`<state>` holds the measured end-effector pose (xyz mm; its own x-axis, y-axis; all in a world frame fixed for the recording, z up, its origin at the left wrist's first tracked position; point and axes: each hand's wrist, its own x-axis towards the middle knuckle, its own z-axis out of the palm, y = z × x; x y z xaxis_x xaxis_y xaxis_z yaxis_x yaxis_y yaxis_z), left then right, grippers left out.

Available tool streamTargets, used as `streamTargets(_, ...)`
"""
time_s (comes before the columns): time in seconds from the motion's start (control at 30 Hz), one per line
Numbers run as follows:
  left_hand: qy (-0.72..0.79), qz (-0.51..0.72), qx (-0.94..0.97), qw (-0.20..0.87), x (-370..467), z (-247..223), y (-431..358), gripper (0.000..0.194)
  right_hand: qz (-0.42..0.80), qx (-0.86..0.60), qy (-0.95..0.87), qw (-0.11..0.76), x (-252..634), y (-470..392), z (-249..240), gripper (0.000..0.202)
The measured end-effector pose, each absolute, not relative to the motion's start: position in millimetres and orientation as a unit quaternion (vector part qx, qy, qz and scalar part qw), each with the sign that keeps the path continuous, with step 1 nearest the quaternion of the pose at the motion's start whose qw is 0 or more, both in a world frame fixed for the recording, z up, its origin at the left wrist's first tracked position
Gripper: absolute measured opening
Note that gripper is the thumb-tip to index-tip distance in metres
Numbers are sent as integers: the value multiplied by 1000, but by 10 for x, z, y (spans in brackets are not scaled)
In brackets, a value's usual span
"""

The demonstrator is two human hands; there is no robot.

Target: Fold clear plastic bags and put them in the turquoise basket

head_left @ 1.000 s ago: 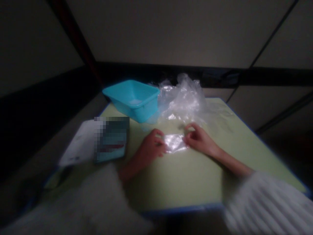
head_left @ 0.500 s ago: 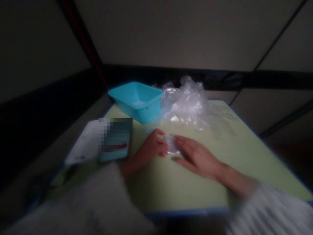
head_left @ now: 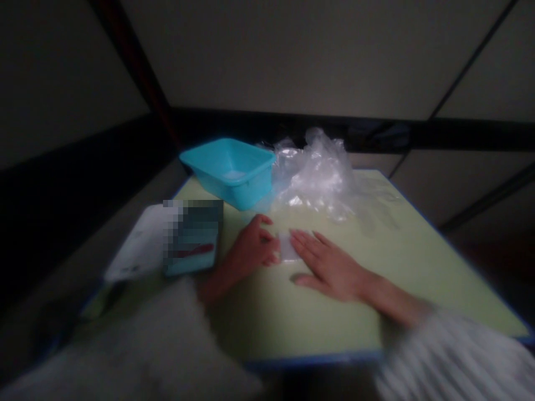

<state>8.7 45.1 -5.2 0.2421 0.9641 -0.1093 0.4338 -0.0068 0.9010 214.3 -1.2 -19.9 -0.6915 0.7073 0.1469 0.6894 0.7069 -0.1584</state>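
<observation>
A small clear plastic packet (head_left: 287,249) lies flat on the yellow-green tabletop (head_left: 313,323). My right hand (head_left: 330,266) is spread flat over its right part, fingers stretched out and thumb apart, covering that end. At the packet's left edge, my left hand (head_left: 256,242) has curled fingers closed on the edge; blur hides the exact grip. Just beyond my hands sits a crumpled heap of clear plastic bags (head_left: 320,172).
A turquoise plastic basin (head_left: 246,186) stands at the back left, with something pale inside. On the left lie a dark flat box (head_left: 192,264) with a red mark, partly pixelated, and a white sheet-like item (head_left: 136,245). Panelled walls (head_left: 284,61) rise behind the table.
My right hand has flattened and shifted slightly left over the packet, with its fingers spreading. My left hand stays at the packet's left edge. The whole view has shifted slightly.
</observation>
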Motion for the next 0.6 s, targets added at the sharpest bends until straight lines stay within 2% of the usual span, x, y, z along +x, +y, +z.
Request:
streamTargets(0.13, 499, 311, 788, 184, 79, -59, 295, 20, 30, -386, -914, 119, 2138, 0, -198, 77)
streamTargets(0.2, 420, 278, 858, 101, 94, -90, 192, 24, 16, -396, -909, 132, 2135, 6, -208, 79)
streamTargets(0.33, 332, 204, 920, 43, 111, -181, 82, 48, 13, -407, -903, 135, 2133, 15, -240, 82)
streamTargets(0.6, 343, 110, 933, 6, 79, -264, 127, 57, 16, -412, -905, 106, 2124, 14, -243, 89)
